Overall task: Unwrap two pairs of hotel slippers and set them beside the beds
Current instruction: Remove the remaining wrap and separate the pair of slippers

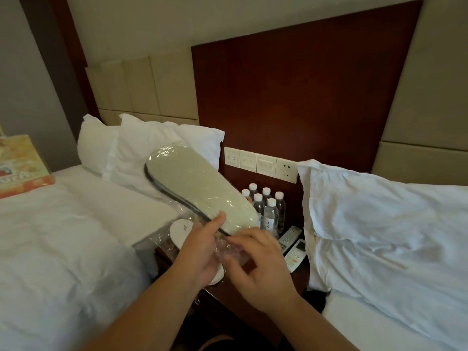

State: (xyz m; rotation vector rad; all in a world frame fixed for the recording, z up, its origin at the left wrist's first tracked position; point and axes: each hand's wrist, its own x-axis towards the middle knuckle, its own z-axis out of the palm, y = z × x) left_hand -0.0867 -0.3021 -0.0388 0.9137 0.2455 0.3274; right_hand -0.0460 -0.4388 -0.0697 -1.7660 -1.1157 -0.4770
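A wrapped pair of slippers (pixel 200 188), pale sole up with a dark rim and inside clear plastic, is held in the air above the nightstand between the two beds. My left hand (pixel 202 249) grips its near end, thumb on the sole. My right hand (pixel 255 262) pinches the bunched plastic wrap (pixel 228 252) at that same end. A second white slipper pair (pixel 181 233) in plastic lies on the nightstand (pixel 296 277) beneath, partly hidden by my left hand.
Left bed (pixel 63 236) and right bed (pixel 392 249) carry white pillows. Several water bottles (pixel 268 209) and two remote controls (pixel 293 247) stand on the nightstand. A switch panel (pixel 260 163) is on the wall. An orange bag (pixel 22 163) lies on the left bed.
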